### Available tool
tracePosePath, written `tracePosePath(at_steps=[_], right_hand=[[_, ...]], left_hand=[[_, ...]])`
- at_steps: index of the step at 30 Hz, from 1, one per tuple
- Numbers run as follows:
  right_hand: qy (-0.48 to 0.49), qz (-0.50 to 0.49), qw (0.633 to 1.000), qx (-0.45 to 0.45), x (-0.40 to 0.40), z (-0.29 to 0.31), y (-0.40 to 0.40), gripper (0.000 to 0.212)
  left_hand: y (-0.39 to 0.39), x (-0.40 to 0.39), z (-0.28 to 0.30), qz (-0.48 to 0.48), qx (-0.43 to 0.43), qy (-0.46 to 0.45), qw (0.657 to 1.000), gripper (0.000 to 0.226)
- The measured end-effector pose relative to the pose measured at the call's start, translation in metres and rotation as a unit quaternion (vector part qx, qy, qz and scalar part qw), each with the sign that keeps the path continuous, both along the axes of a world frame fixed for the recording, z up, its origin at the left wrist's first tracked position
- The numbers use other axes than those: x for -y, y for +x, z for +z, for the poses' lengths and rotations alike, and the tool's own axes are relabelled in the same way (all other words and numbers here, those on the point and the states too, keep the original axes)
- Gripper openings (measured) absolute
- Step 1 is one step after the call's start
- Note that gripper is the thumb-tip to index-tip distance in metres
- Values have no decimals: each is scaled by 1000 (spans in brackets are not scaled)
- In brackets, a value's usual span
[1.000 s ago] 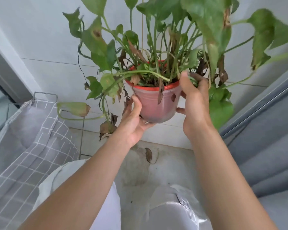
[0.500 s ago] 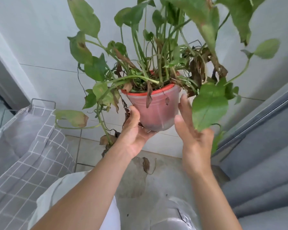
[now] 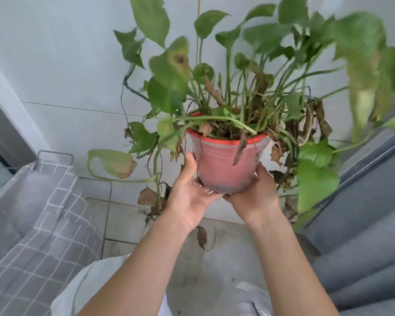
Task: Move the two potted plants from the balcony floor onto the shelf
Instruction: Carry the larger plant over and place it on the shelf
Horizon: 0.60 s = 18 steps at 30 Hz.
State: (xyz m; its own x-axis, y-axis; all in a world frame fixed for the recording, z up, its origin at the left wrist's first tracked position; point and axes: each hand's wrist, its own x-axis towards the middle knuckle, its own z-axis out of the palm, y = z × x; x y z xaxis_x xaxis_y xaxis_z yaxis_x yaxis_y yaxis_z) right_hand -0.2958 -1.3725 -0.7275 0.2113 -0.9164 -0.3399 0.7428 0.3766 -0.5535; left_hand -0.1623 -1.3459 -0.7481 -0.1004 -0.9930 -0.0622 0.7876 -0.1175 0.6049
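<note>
Head view. Held up at frame centre, clear of the floor: potted plant (image 3: 228, 165), in front of a pale tiled wall (image 3: 55, 76). Pot a tapered round tub, pink body under a translucent plastic outer skin, red rim, faint ribs near the top. Inside: dark soil, dry brown leaf litter, a dense clump of thin green stems. Broad heart-shaped leaves fanned across the upper frame, several yellowed or brown-spotted; limp brown leaves hanging over the rim at right; one long vine trailing down lower left of the pot.

Left hand (image 3: 189, 197) cupped under the pot's lower left side, palm up, thumb up along the wall. Right hand (image 3: 255, 195) curled under the base at lower right, fingers hidden behind the pot. Grip: both clamped on the pot.

Floor (image 3: 226, 265) grey, matte, stained, with one dry leaf (image 3: 201, 236) below the hands. Grey grid-patterned cloth (image 3: 43, 224) over a wire rack at left; grey fabric folds (image 3: 363, 236) at lower right.

Versus half a second earlier: right hand no longer open beside the pot, now under the base. Versus a second earlier: no longer up at the rim. Pot upright as before.
</note>
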Motion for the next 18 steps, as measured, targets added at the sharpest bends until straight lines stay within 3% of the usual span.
tracePosePath(at_steps=[5,10,18], right_hand=[[8,13,999,48,10,0,0,51],[-20,19,998,56,14,2,9,57],[-45,8,998,35,24,2,20,49]], left_hand=[[5,7,-3,8,-90,31,995,41],[4,17,-9,26,-67,56,996,24],[18,35,-21,-34,-134,14,990,38]])
